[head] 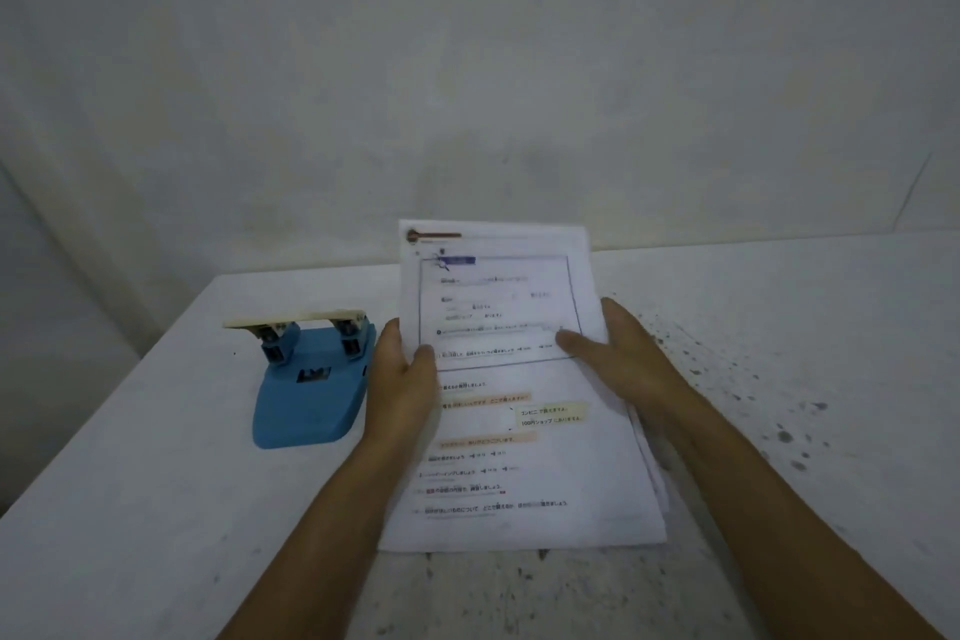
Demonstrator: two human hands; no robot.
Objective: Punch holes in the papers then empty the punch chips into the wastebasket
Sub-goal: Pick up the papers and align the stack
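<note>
A stack of printed white papers point(519, 431) is held upright-tilted above the white table, its lower edge near the table top. My left hand point(402, 374) grips the stack's left edge with the thumb on the front page. My right hand point(618, 353) grips the right edge, thumb across the printed frame. A blue two-hole punch point(311, 385) with a cream lever stands on the table just left of my left hand, lever raised. No wastebasket is in view.
The white table point(156, 509) runs to a left edge that drops off near the punch. Dark speckled stains point(779, 431) mark the table at the right. A pale wall point(467, 68) rises close behind the table.
</note>
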